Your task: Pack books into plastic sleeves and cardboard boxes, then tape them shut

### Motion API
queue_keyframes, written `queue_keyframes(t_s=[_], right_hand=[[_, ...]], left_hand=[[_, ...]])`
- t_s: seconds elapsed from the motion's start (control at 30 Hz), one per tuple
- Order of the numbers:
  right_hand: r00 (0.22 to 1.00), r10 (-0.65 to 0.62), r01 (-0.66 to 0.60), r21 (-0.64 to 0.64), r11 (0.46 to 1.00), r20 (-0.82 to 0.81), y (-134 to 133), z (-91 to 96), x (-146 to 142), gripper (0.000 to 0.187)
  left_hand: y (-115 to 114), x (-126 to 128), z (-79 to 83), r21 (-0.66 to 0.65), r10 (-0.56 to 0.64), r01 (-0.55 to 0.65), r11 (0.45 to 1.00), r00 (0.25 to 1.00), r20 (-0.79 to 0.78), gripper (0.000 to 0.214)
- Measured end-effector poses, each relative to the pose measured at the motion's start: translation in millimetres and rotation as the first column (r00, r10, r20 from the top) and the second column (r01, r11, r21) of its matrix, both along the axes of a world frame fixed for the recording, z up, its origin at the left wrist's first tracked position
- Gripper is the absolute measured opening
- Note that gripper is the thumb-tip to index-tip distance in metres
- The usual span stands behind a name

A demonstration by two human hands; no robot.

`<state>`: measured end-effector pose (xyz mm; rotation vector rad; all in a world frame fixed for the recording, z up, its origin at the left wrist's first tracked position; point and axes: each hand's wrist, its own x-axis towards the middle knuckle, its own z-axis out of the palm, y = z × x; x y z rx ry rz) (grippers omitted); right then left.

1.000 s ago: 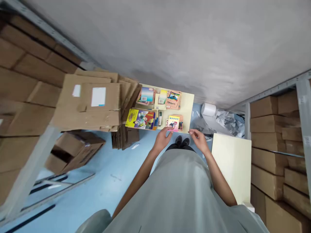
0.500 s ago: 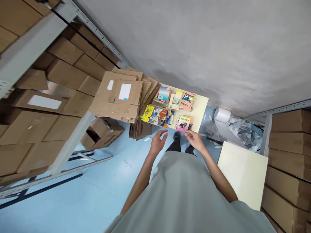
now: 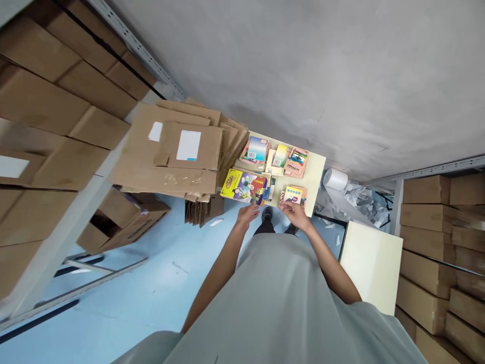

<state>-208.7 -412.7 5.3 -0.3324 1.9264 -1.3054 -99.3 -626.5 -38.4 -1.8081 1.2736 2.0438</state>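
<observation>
My left hand [image 3: 248,214] is open, with fingers stretched out at the front edge of a large yellow and purple picture book [image 3: 243,185]. Whether it touches the cover I cannot tell. Over the near edge of a small stack of books, topped by a yellow and pink one [image 3: 293,194], lies my right hand [image 3: 295,213], its fingers apart. It hides the lower part of that cover. Behind these, on the cream table [image 3: 313,174], lie a blue-covered book [image 3: 257,148], a yellow-green book [image 3: 281,155] and an orange-pink stack [image 3: 297,163].
Flattened cardboard boxes [image 3: 151,167] are piled at the table's left. Shelves of cartons [image 3: 41,106] rise on the left, more cartons [image 3: 424,220] on the right. A white paper roll [image 3: 335,179], crumpled paper [image 3: 361,202] and a second cream tabletop [image 3: 369,265] are on the right.
The camera view has shifted, so the left shelf and flattened boxes look larger and nearer. My right hand has moved onto the small book stack's near edge. My left hand has straightened its fingers.
</observation>
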Motion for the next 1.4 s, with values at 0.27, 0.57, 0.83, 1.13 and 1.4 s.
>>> queue_keyframes(t_s=[0.27,0.57,0.83,1.13,1.4], right_hand=[[0.998,-0.068,0.066,0.087,0.994,0.01,-41,2.6,8,0.036],[0.914,-0.405,0.401,0.106,0.91,0.021,-41,16.1,-7,0.064],[0.646,-0.686,0.73,-0.007,0.684,0.334,29,56.7,31,0.061],[0.075,-0.973,0.997,0.001,0.077,0.218,86,96.6,155,0.062],[-0.188,-0.941,0.969,-0.102,-0.224,0.281,126,109.5,247,0.057]], left_hand=[[-19,1,-11.5,0.148,-0.027,0.038,0.988,0.997,-0.075,0.038],[-46,2,42.5,-0.06,-0.323,0.324,0.944,0.875,-0.361,0.054],[-26,-38,91.9,-0.21,-0.763,0.864,0.459,0.262,-0.59,0.038],[97,-98,65.5,-0.219,-0.792,0.967,0.13,-0.031,-0.61,0.038],[223,-79,67.1,-0.2,-0.795,0.969,-0.142,-0.232,-0.56,0.05]])
